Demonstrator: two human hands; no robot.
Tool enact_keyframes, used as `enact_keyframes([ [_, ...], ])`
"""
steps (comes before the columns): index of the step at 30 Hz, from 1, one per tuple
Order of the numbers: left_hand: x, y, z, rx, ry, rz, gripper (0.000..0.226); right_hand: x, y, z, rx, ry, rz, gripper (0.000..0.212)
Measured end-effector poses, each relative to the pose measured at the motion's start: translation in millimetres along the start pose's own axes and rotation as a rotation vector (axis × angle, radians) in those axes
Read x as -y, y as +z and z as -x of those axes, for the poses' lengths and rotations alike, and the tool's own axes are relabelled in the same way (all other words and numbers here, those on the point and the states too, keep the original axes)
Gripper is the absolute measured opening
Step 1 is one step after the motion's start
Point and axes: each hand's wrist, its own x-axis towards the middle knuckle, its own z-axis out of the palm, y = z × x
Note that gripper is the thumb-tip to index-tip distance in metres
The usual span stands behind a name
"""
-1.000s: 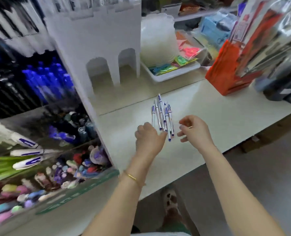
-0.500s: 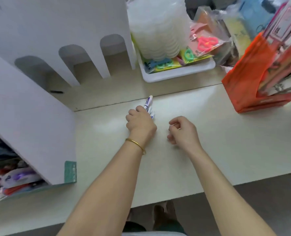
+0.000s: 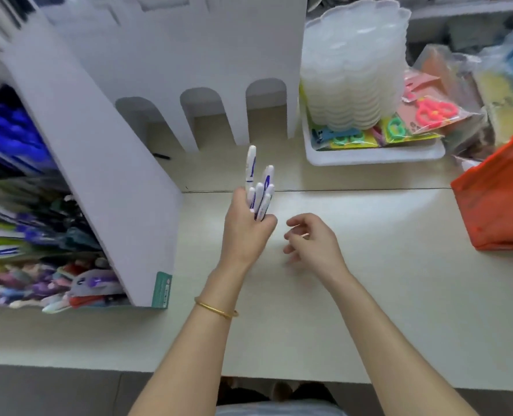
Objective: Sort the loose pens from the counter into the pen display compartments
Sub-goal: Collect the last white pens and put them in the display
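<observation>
Our left hand (image 3: 244,235) is clamped round the lower ends of a bundle of slim white plastic pens with blue printing (image 3: 260,192), held up over the pale cream counter (image 3: 384,295), just right of the white board pen display (image 3: 105,181); the pens fan upward and away from us, one standing higher than the rest. Our right hand (image 3: 310,243) hovers just beside it on the right, fingers loosely curled and apart, with nothing in it that we can see.

We judge the pens light and stiff, with smooth barrels apt to slide past one another; the uneven tips suggest a loosely gathered bundle; a grip nearer the middle of the barrels, thumb pressed across all of them, would hold better than one at the ends; the free hand could square the tips or draw pens out singly. They look sturdy enough for a firm squeeze; the likelier trouble is one slipping free and rolling on the counter.

The display's compartments (image 3: 15,139) lie to the left, filled with blurred blue, green and mixed-colour pens; which one matches we cannot tell.
</observation>
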Motion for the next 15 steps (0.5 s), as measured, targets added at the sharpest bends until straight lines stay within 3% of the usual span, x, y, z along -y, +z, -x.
enact_keyframes([
  [3,11.5,-35.1,8.5,-0.184,0.099,0.219,0.025,13.7,34.3,5.3,0.176,-0.094,-0.001,0.039],
  [7,43.9,-60.6,11.5,-0.417,0.153,0.253,0.029,21.6,75.5,7.6,0.237,-0.193,0.045,0.041],
  [15,80.6,-64.8,14.4,-0.491,0.100,0.215,0.044,11.7,109.9,6.1,0.202,-0.211,0.089,0.035],
])
